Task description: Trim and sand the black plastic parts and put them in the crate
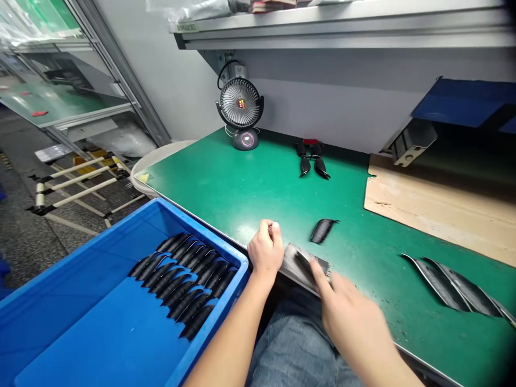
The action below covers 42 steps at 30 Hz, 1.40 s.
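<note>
My left hand (266, 248) is closed in a fist at the table's front edge, beside the blue bin. Whatever its fingers may hold is hidden. Blurred by motion, my right hand (342, 295) grips a dark elongated piece (305, 264), its index finger stretched along it. Under that piece is a flat grey pad (291, 257) at the table edge. Just beyond my hands, a single black curved plastic part (323, 230) lies on the green table (258, 188).
On my left stands a blue bin (108, 242) with rows of black curved parts (185, 279). More long black parts (455, 285) lie at right, near cardboard (435, 209). A small fan (241, 107) and several joined black parts (312, 157) sit farther back. A shelf (342, 32) hangs overhead.
</note>
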Available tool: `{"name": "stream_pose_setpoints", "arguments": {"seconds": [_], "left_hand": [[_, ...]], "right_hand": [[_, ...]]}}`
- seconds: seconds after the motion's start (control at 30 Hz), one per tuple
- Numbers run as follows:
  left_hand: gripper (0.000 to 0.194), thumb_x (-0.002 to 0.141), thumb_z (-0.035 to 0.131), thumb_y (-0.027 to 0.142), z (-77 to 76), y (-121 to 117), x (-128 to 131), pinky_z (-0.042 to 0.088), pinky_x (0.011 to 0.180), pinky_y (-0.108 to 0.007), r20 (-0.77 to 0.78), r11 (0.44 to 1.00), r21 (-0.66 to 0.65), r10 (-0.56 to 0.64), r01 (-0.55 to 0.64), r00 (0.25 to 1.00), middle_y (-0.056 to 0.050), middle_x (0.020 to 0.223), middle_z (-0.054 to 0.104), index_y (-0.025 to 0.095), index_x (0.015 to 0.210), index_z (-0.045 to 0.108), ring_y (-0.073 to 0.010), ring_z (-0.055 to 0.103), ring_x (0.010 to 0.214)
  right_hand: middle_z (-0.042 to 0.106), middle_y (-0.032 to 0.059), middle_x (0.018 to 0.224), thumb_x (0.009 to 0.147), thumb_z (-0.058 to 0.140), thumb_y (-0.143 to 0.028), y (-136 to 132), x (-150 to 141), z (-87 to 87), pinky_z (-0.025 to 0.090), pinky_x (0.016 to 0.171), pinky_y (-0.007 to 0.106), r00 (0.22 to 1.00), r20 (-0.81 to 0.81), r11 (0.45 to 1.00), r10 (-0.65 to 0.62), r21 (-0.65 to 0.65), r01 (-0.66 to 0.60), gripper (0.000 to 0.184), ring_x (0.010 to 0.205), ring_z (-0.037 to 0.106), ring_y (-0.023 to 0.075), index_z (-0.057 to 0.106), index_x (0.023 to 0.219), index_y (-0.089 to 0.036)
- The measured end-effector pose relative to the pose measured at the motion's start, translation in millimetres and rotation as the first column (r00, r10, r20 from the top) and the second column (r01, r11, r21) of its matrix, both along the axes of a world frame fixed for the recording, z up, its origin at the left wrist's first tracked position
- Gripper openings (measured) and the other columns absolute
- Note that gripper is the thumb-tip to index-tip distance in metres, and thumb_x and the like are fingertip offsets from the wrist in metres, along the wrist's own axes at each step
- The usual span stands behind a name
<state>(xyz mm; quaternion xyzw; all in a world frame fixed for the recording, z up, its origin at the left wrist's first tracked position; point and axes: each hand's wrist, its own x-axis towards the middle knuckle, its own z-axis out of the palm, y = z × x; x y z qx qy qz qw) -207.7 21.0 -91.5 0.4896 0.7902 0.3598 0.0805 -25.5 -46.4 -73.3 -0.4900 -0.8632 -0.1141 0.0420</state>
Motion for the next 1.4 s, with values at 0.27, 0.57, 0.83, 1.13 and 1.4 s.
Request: {"name": "stream_pose_setpoints", "arguments": {"seconds": [0.27,0.57,0.83,1.13,1.4], "left_hand": [[0.024,0.097,0.037,0.036,1.4,-0.6,0.8,0.031,0.062,-0.026,0.010,1.000,-0.003,-0.007,0.007,1.000,0.000,0.077,0.069,0.024,0.096,0.057,-0.0188,0.064,0.074],[0.025,0.097,0.036,0.036,3.7,-2.0,2.0,0.032,0.062,-0.026,0.003,1.000,-0.016,-0.009,0.009,1.000,-0.002,0.077,0.069,0.023,0.094,0.058,-0.0187,0.065,0.075],[0.023,0.096,0.037,0.036,-0.2,-1.4,2.7,0.033,0.063,-0.026,0.010,1.000,0.001,0.000,0.000,1.000,0.000,0.078,0.070,0.023,0.098,0.056,-0.0190,0.066,0.077],[0.020,0.096,0.035,0.035,-2.5,1.4,3.9,0.034,0.064,-0.027,0.028,0.999,0.043,0.028,-0.029,0.999,0.000,0.077,0.069,0.023,0.099,0.050,-0.0196,0.065,0.075],[0.017,0.095,0.036,0.034,-2.2,2.0,5.3,0.035,0.064,-0.027,0.035,0.996,0.085,0.038,-0.041,0.999,0.001,0.074,0.067,0.023,0.097,0.048,-0.0186,0.064,0.073]], "right_hand": [[0.071,0.0031,0.102,0.095,0.039,-0.029,14.0,3.4,8.3,0.050,0.060,0.028,0.956,-0.193,0.917,-0.222,-0.374,0.138,0.041,0.081,0.069,0.0203,0.047,0.135,-0.027],[0.068,0.0024,0.116,0.096,0.034,-0.039,23.9,13.1,9.2,0.051,0.068,0.035,0.926,-0.214,0.844,-0.312,-0.510,0.167,0.042,0.091,0.068,0.0256,0.045,0.137,-0.036],[0.070,0.0034,0.108,0.096,0.034,-0.037,32.5,0.8,10.5,0.048,0.066,0.033,0.943,-0.202,0.859,-0.263,-0.494,0.133,0.043,0.087,0.068,0.0243,0.045,0.138,-0.034],[0.071,0.0032,0.093,0.095,0.035,-0.034,30.1,0.0,13.2,0.044,0.058,0.032,0.962,-0.153,0.882,-0.224,-0.453,0.133,0.045,0.074,0.067,0.0240,0.043,0.139,-0.031],[0.071,0.0048,0.087,0.095,0.037,-0.034,29.2,-5.0,16.8,0.038,0.051,0.030,0.960,-0.144,0.888,-0.241,-0.431,0.158,0.043,0.068,0.066,0.0235,0.047,0.135,-0.028]]}}
